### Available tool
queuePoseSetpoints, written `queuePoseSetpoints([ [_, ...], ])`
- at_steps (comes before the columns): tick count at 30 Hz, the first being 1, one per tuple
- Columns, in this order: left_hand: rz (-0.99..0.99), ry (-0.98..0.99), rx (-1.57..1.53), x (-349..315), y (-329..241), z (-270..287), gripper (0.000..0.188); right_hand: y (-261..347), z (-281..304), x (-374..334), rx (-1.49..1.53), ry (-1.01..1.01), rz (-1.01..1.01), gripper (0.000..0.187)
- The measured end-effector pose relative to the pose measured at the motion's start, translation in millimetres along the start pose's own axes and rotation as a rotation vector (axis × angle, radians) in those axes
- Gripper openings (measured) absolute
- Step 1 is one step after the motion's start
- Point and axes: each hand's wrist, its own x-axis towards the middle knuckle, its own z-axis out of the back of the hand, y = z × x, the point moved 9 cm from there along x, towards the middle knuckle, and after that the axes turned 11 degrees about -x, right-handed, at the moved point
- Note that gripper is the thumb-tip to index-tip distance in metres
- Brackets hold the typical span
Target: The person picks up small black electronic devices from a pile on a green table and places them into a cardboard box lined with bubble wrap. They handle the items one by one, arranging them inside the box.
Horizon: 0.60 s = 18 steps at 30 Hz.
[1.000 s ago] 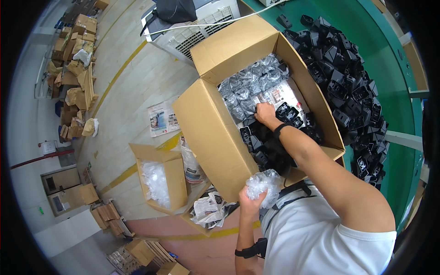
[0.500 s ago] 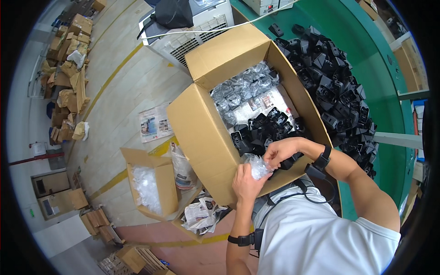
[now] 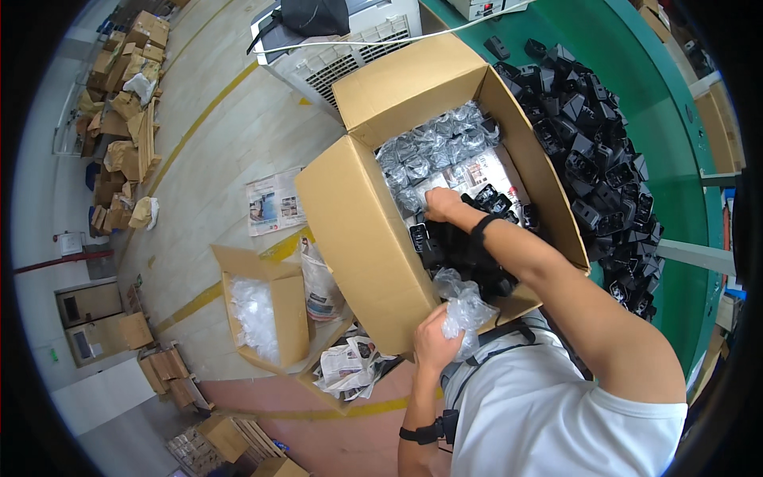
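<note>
- The green worktop (image 3: 664,103) is stretching at 2 o'clock from my big cardboard box (image 3: 358,246), carrying a pile of black units (image 3: 588,155).
- The box is standing open before me.
- Inside, wrapped pieces (image 3: 437,145) are sitting at 11 o'clock, loose black units (image 3: 455,248) at 6.
- Clear plastic (image 3: 467,312) is bunching at the box's 6 o'clock edge; my left hand (image 3: 435,340) is clamping it.
- My right hand (image 3: 439,204) is resting inside at 9 o'clock; I cannot tell whether it is gripping anything.

The large rectangular cardboard box (image 3: 367,250) is tan, angular plastic casings (image 3: 584,163) black, the crumpled plastic bag (image 3: 467,312) whitish, the flat bench (image 3: 648,119) green, the pale floor (image 3: 230,151) yellow-striped
</note>
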Motion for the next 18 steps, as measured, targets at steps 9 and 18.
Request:
queuePoseSetpoints([
  [9, 0.262, -0.076, -0.469, -23.1, 39.1, 7.6, 0.033, -8.4, -13.6, 0.1, 0.103, -0.153, -0.028, 0.032],
  [18, 0.203, -0.133, -0.437, 15.2, 32.0, 7.2, 0.024, -55.7, 24.5, -110.1, 0.938, 0.187, 0.172, 0.021],
])
